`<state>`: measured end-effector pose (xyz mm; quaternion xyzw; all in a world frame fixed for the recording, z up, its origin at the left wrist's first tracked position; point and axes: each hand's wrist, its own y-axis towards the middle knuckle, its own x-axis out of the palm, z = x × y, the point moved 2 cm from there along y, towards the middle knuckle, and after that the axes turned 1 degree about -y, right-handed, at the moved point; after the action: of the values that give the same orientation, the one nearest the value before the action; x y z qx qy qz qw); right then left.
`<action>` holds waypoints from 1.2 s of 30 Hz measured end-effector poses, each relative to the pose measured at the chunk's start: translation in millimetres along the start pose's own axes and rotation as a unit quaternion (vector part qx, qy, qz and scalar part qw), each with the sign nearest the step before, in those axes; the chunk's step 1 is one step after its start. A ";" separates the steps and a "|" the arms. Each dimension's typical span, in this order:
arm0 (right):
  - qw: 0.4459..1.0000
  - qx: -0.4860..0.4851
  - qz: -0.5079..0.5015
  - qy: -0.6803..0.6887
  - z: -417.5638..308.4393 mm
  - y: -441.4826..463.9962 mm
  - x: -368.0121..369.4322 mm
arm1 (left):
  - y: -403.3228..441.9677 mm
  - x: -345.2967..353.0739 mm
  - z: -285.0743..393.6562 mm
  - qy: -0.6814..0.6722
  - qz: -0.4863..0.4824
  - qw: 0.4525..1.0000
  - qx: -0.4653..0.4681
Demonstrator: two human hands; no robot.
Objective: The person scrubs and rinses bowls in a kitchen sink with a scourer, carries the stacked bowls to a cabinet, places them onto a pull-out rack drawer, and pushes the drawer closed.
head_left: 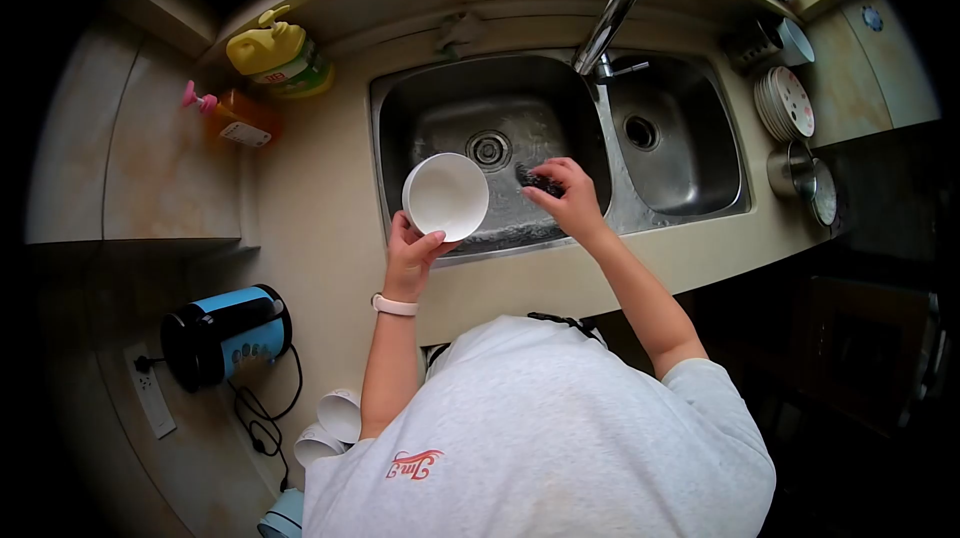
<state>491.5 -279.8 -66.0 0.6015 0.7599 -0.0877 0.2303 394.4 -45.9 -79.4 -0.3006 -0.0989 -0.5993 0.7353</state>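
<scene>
My left hand (408,256) grips a white bowl (446,196) by its near rim, thumb at the edge. The bowl is tilted so its white inside faces me, above the left side of the large sink basin (420,103). To its right, my right hand (572,200) pinches a dark, wiry-looking scouring pad (538,180) between thumb and fingers. The pad is apart from the bowl and over the same basin. Below them shows a round drain (489,150). The bowl's underside is hidden.
A chrome faucet (618,13) rises behind the smaller right basin (665,98). Stacked plates (785,103) and a metal pot (792,170) stand right. Yellow (275,53) and orange (240,118) pump bottles, a blue-black kettle (230,336) and white bowls (340,416) are left.
</scene>
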 end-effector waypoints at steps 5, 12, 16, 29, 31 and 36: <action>0.985 -0.144 -0.080 -0.055 -53.6 -4.3 59.1 | -6.6 10.5 -11.6 0.015 -0.020 1.000 -0.008; 0.943 -0.164 -0.062 -0.282 -39.6 -19.3 91.0 | -10.5 18.8 -21.4 0.172 0.066 0.981 0.065; 0.954 -0.172 -0.026 -0.244 -25.8 -10.1 89.5 | -12.6 17.3 -23.1 0.203 0.052 0.976 0.057; 0.966 -0.048 -0.205 -0.148 -37.4 -8.3 96.0 | -3.4 16.2 -15.0 0.095 0.061 0.993 0.024; 0.941 0.015 -0.337 0.044 -34.7 7.6 82.2 | -9.6 21.4 -7.3 0.075 0.044 0.996 -0.008; 0.972 -0.229 -0.008 -0.043 -73.2 12.3 23.9 | -8.1 24.2 11.7 0.092 0.036 0.992 0.074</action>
<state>481.2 -225.7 -10.8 0.5220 0.7542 0.0610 0.3937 395.7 -60.1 -55.2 -0.1919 -0.0643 -0.5888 0.7825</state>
